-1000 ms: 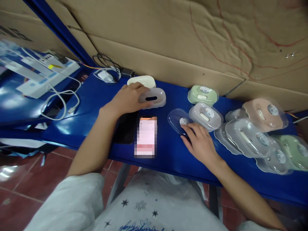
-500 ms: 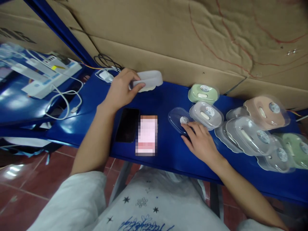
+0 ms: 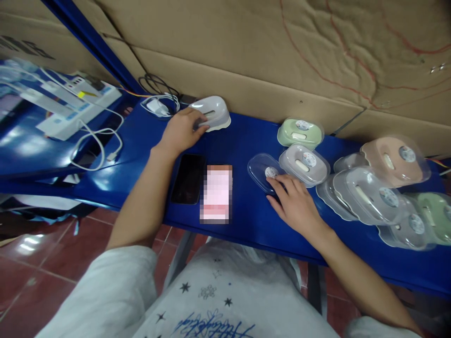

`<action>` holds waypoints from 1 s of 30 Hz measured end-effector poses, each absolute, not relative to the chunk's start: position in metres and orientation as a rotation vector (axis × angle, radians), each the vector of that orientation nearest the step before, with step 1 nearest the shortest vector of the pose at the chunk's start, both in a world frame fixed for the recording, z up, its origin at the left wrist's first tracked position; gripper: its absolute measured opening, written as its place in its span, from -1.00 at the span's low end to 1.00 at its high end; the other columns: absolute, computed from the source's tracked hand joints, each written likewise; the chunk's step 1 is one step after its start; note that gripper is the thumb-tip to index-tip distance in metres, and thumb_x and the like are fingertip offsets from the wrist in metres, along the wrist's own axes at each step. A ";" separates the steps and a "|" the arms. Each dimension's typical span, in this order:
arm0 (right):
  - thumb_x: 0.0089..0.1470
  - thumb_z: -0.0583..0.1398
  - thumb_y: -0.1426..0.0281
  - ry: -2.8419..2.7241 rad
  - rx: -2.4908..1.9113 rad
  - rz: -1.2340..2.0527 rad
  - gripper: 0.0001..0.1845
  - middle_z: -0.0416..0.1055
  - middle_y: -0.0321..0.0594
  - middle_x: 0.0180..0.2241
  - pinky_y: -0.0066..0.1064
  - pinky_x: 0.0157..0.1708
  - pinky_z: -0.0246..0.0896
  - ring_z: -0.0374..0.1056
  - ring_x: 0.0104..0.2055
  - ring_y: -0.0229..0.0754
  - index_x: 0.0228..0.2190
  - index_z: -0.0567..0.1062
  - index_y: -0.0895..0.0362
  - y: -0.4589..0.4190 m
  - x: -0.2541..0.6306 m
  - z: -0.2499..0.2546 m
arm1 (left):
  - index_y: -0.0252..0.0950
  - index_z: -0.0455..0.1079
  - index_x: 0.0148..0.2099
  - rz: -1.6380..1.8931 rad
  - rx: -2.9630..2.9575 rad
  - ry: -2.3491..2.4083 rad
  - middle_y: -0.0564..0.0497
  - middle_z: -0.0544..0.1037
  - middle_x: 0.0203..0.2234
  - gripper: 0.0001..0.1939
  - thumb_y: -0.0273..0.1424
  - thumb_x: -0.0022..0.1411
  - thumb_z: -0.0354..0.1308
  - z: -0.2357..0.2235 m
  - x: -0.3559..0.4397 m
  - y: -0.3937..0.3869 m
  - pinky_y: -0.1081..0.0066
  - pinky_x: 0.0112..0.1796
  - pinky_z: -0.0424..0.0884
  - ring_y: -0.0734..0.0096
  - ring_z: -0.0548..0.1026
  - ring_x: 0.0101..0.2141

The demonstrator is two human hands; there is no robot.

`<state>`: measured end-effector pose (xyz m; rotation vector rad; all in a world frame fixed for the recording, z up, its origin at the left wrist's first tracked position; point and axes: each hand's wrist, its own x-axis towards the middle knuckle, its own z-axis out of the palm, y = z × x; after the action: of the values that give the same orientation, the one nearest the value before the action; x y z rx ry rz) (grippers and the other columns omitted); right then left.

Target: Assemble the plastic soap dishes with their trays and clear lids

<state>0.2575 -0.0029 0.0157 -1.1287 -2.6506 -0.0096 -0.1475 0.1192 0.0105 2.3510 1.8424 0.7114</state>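
My left hand (image 3: 185, 130) reaches to the back left of the table. Its thumb and fingers are closed round the left end of a grey soap box (image 3: 216, 112), which has a scalloped rim beneath it. My right hand (image 3: 296, 201) is at a loose clear plastic lid (image 3: 260, 168) with a round label. Fingers lie over the lid's right end and the thumb is at its near edge; the hand covers that end. Just behind this hand stand a grey soap box with a clear lid (image 3: 310, 169) and a green soap box (image 3: 305, 134).
A black phone (image 3: 188, 179) and a phone with a blurred lit screen (image 3: 216, 193) lie between my arms. More lidded boxes (image 3: 369, 192) are piled at the right. A power strip (image 3: 79, 110) with cables stands at the left. Cardboard (image 3: 229, 70) walls the back.
My left hand has lowered the grey soap box, which was tilted and now sits upright at the back left. My right hand stays at the clear lid.
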 end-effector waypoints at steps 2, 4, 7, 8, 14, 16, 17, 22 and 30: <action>0.46 0.17 0.33 -2.653 -1.129 0.001 -0.54 0.50 0.14 0.14 0.07 0.18 0.44 0.40 0.23 0.22 0.29 0.45 0.23 -0.003 0.258 0.016 | -0.17 0.52 0.14 0.683 2.344 1.879 -0.14 0.61 0.11 -0.64 -0.10 0.47 0.12 0.009 -0.146 0.119 0.00 0.16 0.48 0.02 0.55 0.11; 0.46 0.16 0.33 -2.647 -1.130 0.013 -0.54 0.49 0.13 0.15 0.06 0.18 0.44 0.40 0.24 0.21 0.29 0.45 0.21 -0.003 0.258 0.015 | -0.16 0.52 0.16 0.627 2.355 1.884 -0.16 0.61 0.13 -0.65 -0.16 0.46 0.12 0.007 -0.144 0.119 -0.02 0.18 0.48 -0.04 0.54 0.15; 0.47 0.17 0.30 -2.618 -1.126 0.006 -0.55 0.50 0.14 0.13 0.04 0.16 0.46 0.42 0.21 0.20 0.27 0.47 0.22 -0.003 0.257 0.014 | -0.18 0.53 0.15 0.568 2.398 1.775 -0.17 0.60 0.15 -0.65 -0.18 0.45 0.13 0.009 -0.140 0.118 -0.03 0.23 0.45 -0.06 0.52 0.19; 0.47 0.18 0.27 -2.603 -1.130 0.002 -0.55 0.50 0.14 0.12 0.05 0.16 0.46 0.43 0.20 0.20 0.25 0.48 0.22 -0.003 0.257 0.013 | -0.19 0.53 0.14 0.550 2.418 1.711 -0.16 0.60 0.15 -0.66 -0.18 0.45 0.13 0.010 -0.138 0.117 -0.03 0.24 0.44 -0.05 0.52 0.19; 0.41 0.27 0.15 -2.480 -1.151 0.000 -0.60 0.47 0.21 0.17 0.23 0.23 0.41 0.36 0.31 0.34 0.06 0.56 0.20 -0.006 0.254 0.009 | -0.33 0.58 0.08 0.526 2.469 1.433 -0.18 0.35 0.38 -0.58 -0.09 0.49 0.14 0.027 -0.114 0.102 -0.07 0.41 0.27 0.01 0.33 0.36; 0.40 0.29 0.17 -2.464 -1.150 0.027 -0.61 0.47 0.21 0.18 0.26 0.28 0.37 0.32 0.36 0.37 0.06 0.55 0.20 -0.006 0.254 0.008 | -0.36 0.58 0.07 0.542 2.454 1.379 -0.15 0.19 0.49 -0.52 -0.04 0.52 0.12 0.031 -0.107 0.097 -0.11 0.46 0.18 0.01 0.19 0.44; 0.40 0.29 0.19 -2.467 -1.160 0.053 -0.62 0.47 0.20 0.18 0.26 0.28 0.38 0.32 0.37 0.36 0.08 0.54 0.19 -0.007 0.254 0.008 | -0.37 0.58 0.07 0.543 2.444 1.351 -0.14 0.16 0.51 -0.50 -0.02 0.53 0.11 0.031 -0.104 0.095 -0.12 0.47 0.16 0.01 0.15 0.46; 0.41 0.29 0.26 -2.379 -1.131 0.221 -0.55 0.52 0.06 0.19 0.13 0.27 0.45 0.45 0.29 0.19 0.25 0.48 0.09 -0.008 0.256 0.014 | -0.31 0.61 0.05 0.570 2.455 1.213 -0.15 0.21 0.49 -0.60 -0.09 0.50 0.18 0.025 -0.092 0.095 -0.09 0.45 0.21 -0.01 0.22 0.46; 0.30 0.39 0.45 -2.121 -0.892 0.122 -0.46 0.61 -0.05 0.12 0.05 0.27 0.48 0.53 0.24 0.09 0.26 0.51 0.00 -0.013 0.259 0.033 | -0.25 0.58 0.04 0.500 2.521 1.061 -0.15 0.36 0.36 -0.69 -0.17 0.53 0.13 0.025 -0.065 0.080 -0.05 0.39 0.35 0.09 0.36 0.36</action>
<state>0.2595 -0.0134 0.0334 -0.8918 -2.1206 0.1224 -0.0648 0.0802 0.0250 2.5208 1.0614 0.5004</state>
